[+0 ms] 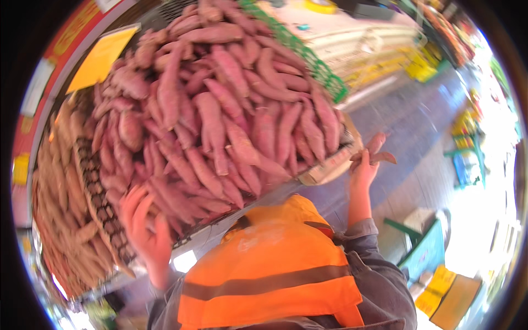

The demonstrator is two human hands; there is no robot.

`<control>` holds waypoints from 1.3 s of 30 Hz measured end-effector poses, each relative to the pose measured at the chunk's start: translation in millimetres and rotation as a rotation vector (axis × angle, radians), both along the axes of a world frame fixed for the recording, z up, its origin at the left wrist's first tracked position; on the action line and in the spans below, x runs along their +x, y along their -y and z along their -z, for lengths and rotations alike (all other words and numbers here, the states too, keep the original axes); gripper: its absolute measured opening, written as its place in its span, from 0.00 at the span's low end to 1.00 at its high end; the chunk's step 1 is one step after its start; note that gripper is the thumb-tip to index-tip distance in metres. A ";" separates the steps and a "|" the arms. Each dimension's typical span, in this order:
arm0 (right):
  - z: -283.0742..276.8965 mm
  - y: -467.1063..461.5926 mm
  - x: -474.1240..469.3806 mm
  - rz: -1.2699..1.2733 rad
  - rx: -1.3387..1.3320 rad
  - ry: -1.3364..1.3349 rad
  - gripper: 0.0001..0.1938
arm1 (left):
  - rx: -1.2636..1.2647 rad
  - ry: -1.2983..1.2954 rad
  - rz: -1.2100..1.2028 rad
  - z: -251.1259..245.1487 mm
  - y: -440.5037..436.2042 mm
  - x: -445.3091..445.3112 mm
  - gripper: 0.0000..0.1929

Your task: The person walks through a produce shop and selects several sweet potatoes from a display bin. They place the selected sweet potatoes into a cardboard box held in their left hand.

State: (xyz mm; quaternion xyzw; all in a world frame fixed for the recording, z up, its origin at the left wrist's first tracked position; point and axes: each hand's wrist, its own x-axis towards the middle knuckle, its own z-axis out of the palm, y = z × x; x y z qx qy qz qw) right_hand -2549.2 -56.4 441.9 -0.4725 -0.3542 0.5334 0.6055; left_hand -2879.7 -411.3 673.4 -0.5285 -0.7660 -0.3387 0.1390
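Note:
A heap of purple-red sweet potatoes [231, 119] lies in front of me. My left hand [146, 231] is over the heap's near left corner, its fingers apart and slightly curled; it is blurred, and I see nothing held in it. Beyond the heap's right side, my right hand [364, 173] grips a sweet potato [376, 143]. A thin, flat brown piece [384, 157] also juts out from that hand; I cannot tell what it is.
Longer brown roots [66, 194] fill the left, beyond a black crate wall [101, 198]. A green plastic crate edge [317, 62] borders the heap at upper right. A cardboard flap [330, 167] sticks out near its right corner. A yellow sign [103, 57] stands at upper left.

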 end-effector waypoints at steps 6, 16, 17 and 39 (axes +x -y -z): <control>14.4 -77.6 11.8 0.039 -0.044 0.302 0.35 | -0.241 -0.085 0.229 -5.6 -132.3 15.1 0.20; -208.6 -19.1 -96.7 -0.743 1.060 0.433 0.21 | -0.519 -0.401 0.053 8.3 -211.9 -11.5 0.15; -218.8 -15.4 -120.7 -0.827 1.200 0.590 0.25 | -0.502 -0.398 0.061 9.0 -210.5 -12.5 0.14; -320.5 -6.7 -330.7 -0.968 1.201 0.635 0.28 | 0.211 -0.494 -0.600 0.9 -86.9 -185.7 0.09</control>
